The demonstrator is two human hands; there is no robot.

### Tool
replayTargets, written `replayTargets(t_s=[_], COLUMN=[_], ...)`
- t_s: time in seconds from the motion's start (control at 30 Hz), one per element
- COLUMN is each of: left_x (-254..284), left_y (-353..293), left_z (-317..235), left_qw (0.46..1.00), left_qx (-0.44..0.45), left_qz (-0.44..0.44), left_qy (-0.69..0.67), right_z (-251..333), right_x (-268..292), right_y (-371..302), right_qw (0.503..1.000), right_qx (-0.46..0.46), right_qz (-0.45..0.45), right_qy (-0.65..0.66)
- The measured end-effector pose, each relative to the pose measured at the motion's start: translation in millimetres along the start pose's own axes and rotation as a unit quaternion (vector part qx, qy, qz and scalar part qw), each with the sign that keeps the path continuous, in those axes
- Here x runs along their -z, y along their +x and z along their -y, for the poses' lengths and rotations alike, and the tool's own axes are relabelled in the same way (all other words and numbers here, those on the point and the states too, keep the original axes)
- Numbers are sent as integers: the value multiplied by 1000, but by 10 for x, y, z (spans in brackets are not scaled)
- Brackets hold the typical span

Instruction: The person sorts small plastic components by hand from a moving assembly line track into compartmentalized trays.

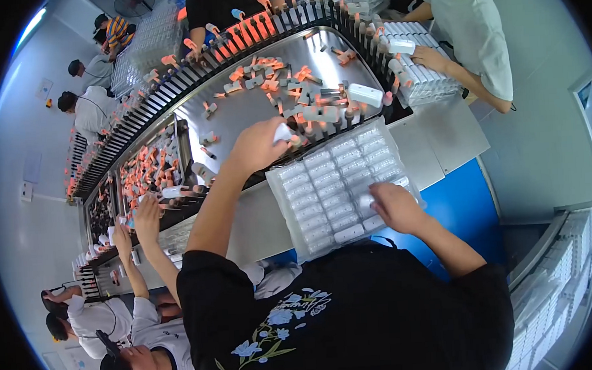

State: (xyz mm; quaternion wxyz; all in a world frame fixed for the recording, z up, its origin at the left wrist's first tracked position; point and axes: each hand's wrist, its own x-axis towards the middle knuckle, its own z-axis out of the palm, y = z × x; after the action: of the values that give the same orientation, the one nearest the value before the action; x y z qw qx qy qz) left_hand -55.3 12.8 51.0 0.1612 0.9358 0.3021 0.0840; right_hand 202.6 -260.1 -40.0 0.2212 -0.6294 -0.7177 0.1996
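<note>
Pinching a white piece point(282, 133) in the left hand point(262, 145), just beside the near row of black pegs point(349, 118).
Curling the right hand point(397, 208) over a clear tray point(281, 198) jutting past the near edge of the grey surface point(411, 151), with bare metal open at either side; impossible to tell if gripping anything. Smooth, rounded look to the piece, partly hand-covered.
</note>
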Motion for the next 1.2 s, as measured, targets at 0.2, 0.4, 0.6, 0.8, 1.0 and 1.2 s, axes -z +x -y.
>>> replayTargets(t_s=[0.2, 0.4, 0.6, 0.8, 1.0, 1.2], left_x=[108, -235, -218, -495, -1894, -2062], left_y=[-250, -642, -1102, -1331, -1447, -1245], left_z=[137, 745, 570, -81, -1141, -1295], left_qw=[979, 959, 913, 911, 988, 987], left_qx=[197, 257, 356, 181, -3, -49], left_qz=[-61, -117, -199, -320, -3, 88], left_qy=[-1, 6, 12, 187, -154, -121], right_z=[495, 868, 1402, 1294, 6, -107], right_x=[473, -112, -639, -668, -248, -156], right_y=[1140, 2590, 2362, 1385, -352, -395], right_qw=[976, 990, 991, 967, 997, 994], right_qx=[32, 91, 108, 241, -11, 37], right_qz=[-182, 2, -47, -83, -32, 14], right_qy=[114, -110, -67, 1, -70, -98])
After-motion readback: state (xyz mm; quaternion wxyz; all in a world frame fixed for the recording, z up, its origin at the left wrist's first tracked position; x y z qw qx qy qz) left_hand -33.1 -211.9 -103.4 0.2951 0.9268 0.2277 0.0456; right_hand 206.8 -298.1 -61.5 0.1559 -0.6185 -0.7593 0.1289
